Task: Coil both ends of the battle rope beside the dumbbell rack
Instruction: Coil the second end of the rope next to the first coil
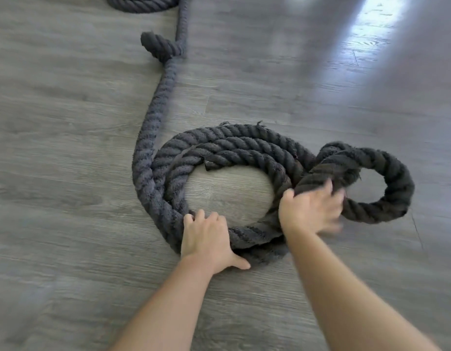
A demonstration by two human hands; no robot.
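A thick dark grey battle rope (pixel 232 145) lies on the floor in a flat coil of about three turns. A smaller loop (pixel 394 183) of the same rope sticks out at the coil's right side. My left hand (pixel 206 239) rests on the near edge of the coil, fingers curled over the rope and thumb on the floor. My right hand (pixel 310 209), blurred by motion, grips the rope where the small loop crosses the coil. The rope's long tail (pixel 153 115) runs away up the floor to a second coil (pixel 143 3) at the top edge.
Grey wood-look floor (pixel 67 148) surrounds the rope on all sides. A short frayed rope stub (pixel 158 45) juts from the tail near the top. Bright window glare (pixel 371 34) falls on the floor at upper right. No dumbbell rack shows in this view.
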